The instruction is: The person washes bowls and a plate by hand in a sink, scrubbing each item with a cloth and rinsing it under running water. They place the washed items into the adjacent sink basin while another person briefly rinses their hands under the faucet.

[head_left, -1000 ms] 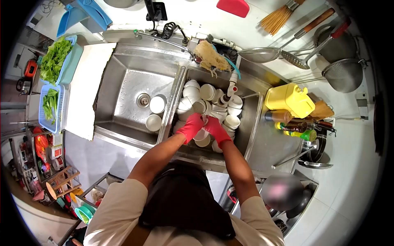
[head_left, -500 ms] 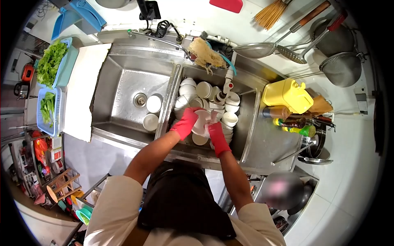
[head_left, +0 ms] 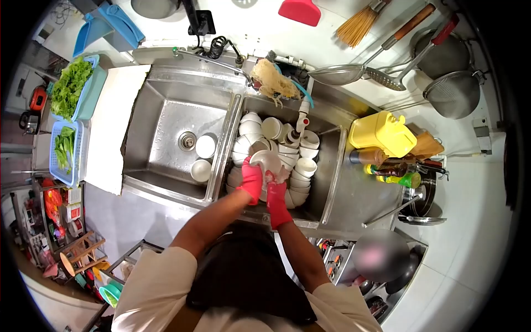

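Note:
My left hand (head_left: 252, 181), in a pink rubber glove, grips the left side of a white bowl (head_left: 266, 160) over the right sink basin. My right hand (head_left: 277, 196), gloved too, is closed at the bowl's near right edge, on what looks like a pale, thin cloth (head_left: 281, 175). Beneath and around them, stacks of white bowls (head_left: 299, 181) fill much of this basin. Two more white bowls (head_left: 206, 146) sit near the drain in the left basin.
A faucet pipe (head_left: 303, 119) hangs over the right basin. Netting (head_left: 274, 79) lies behind it. Right of the sink stand a yellow jug (head_left: 381, 134) and bottles (head_left: 409, 180). Baskets of greens (head_left: 67, 149) and a white board (head_left: 108, 130) are at left.
Both hands have moved nearer to my body. The held bowl has shifted slightly left and is now tilted differently. The camera view has shifted a little.

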### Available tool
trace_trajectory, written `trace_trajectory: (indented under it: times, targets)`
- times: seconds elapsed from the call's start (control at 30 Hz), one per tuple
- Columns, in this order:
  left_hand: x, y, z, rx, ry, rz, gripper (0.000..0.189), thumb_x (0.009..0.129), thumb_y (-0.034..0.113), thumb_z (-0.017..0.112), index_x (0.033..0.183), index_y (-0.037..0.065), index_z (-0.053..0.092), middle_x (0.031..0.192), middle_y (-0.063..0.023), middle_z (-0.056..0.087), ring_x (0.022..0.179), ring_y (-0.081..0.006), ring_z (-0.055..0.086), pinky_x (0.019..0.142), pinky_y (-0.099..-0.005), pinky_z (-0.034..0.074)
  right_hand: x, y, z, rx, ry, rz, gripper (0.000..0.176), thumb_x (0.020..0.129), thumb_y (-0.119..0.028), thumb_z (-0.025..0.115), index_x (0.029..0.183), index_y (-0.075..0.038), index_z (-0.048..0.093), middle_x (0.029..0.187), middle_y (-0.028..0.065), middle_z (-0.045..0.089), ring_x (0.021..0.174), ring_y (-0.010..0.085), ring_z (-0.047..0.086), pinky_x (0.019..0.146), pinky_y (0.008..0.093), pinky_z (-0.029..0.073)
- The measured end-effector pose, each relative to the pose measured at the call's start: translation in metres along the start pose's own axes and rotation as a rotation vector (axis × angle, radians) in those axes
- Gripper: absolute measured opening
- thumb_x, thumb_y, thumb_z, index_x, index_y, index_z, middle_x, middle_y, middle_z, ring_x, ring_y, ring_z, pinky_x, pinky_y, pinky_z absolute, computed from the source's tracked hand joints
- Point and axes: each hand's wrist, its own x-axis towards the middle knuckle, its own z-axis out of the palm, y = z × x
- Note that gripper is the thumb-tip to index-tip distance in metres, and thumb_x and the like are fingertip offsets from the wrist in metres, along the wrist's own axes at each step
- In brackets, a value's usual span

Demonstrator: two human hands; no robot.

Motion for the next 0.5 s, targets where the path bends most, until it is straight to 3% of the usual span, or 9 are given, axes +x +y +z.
trace_trajectory:
  times: [0.03,0.07,0.17,0.2,0.3,0.33,0.37,0.43,0.5]
  targets:
    - [0.017,-0.016,-0.014,0.117,-0.101,-0.038,0.039,0.068,-0.002,0.055,0.106,0.003,0.05,0.09,-0.0102,0.058,0.079,-0.0202,0.057,0.07,-0.0294,0.047,-0.009,-0.003,-0.006,-0.07,-0.147,-0.003,0.015,0.082,-0.014,0.052,0.09,-0.002,0.054,0.069,0.0024,0.055,0.056,0.0126,0.05,0.046,0.0268,0.04]
    - [0.036,-0.029,-0.023,0.704,-0.299,0.06,0.047,0.073,0.0,0.053,0.118,0.002,0.041,0.102,-0.015,0.054,0.083,-0.0259,0.057,0.069,-0.0352,0.05,-0.009,-0.006,-0.004,-0.133,-0.298,-0.011,0.023,0.082,-0.02,0.054,0.096,-0.001,0.054,0.067,0.0033,0.055,0.056,0.0124,0.051,0.047,0.0274,0.041]
    - [0.025,0.007,-0.034,0.56,-0.404,-0.211,0.043,0.072,-0.001,0.055,0.114,0.001,0.043,0.098,-0.0156,0.055,0.08,-0.0255,0.058,0.067,-0.0354,0.05,-0.002,-0.012,-0.005,-0.405,-0.211,-0.278,0.033,0.083,-0.022,0.053,0.108,0.0,0.048,0.072,0.0029,0.055,0.054,0.0109,0.047,0.048,0.0258,0.04]
    - [0.016,0.027,-0.031,0.479,-0.46,-0.344,0.041,0.072,-0.001,0.055,0.112,0.001,0.045,0.096,-0.0159,0.056,0.078,-0.0253,0.058,0.065,-0.0355,0.051,-0.002,-0.044,-0.002,-0.611,-0.255,-0.007,0.041,0.084,-0.024,0.052,0.117,-0.002,0.041,0.082,0.0035,0.055,0.063,0.0106,0.049,0.055,0.0257,0.041]
    - [0.001,0.067,-0.031,0.228,-0.618,-0.744,0.035,0.072,-0.001,0.058,0.106,-0.001,0.049,0.091,-0.0168,0.058,0.073,-0.0247,0.059,0.061,-0.0359,0.051,0.03,-0.062,0.005,-0.309,-0.501,-0.19,0.028,0.083,-0.024,0.053,0.104,-0.005,0.053,0.087,0.005,0.055,0.08,0.0119,0.051,0.069,0.0276,0.042]
    - [0.006,0.057,-0.044,0.116,-0.817,-0.701,0.032,0.08,0.012,0.051,0.109,-0.001,0.048,0.09,-0.0153,0.058,0.078,-0.0251,0.06,0.056,-0.0365,0.053,0.038,-0.068,0.008,-0.304,-0.496,-0.191,0.028,0.083,-0.024,0.053,0.104,-0.005,0.053,0.087,0.005,0.055,0.08,0.0119,0.051,0.069,0.0276,0.042]
    - [0.014,0.045,-0.045,0.123,-0.82,-0.703,0.032,0.08,0.012,0.051,0.109,-0.001,0.048,0.09,-0.0153,0.058,0.078,-0.0251,0.06,0.056,-0.0365,0.053,0.044,-0.073,0.01,-0.243,-0.595,-0.053,0.03,0.082,-0.022,0.052,0.107,-0.005,0.051,0.093,0.006,0.055,0.086,0.0131,0.051,0.073,0.0276,0.042]
    - [0.024,0.028,-0.043,0.198,-1.143,-0.748,0.034,0.08,0.016,0.053,0.11,-0.001,0.047,0.091,-0.0152,0.058,0.08,-0.0243,0.06,0.054,-0.0343,0.052,0.049,-0.066,0.002,-0.175,-0.685,0.083,0.033,0.081,-0.02,0.051,0.11,-0.005,0.049,0.099,0.007,0.054,0.091,0.0144,0.051,0.078,0.0276,0.041]
    - [0.013,0.027,-0.03,0.351,-0.96,-0.604,0.035,0.08,0.019,0.053,0.108,0.0,0.048,0.09,-0.0151,0.058,0.08,-0.0244,0.06,0.056,-0.034,0.051,0.047,-0.038,-0.017,-0.106,-0.809,-0.055,0.037,0.079,-0.015,0.049,0.115,-0.006,0.045,0.108,0.0071,0.053,0.096,0.0174,0.051,0.081,0.0287,0.041]
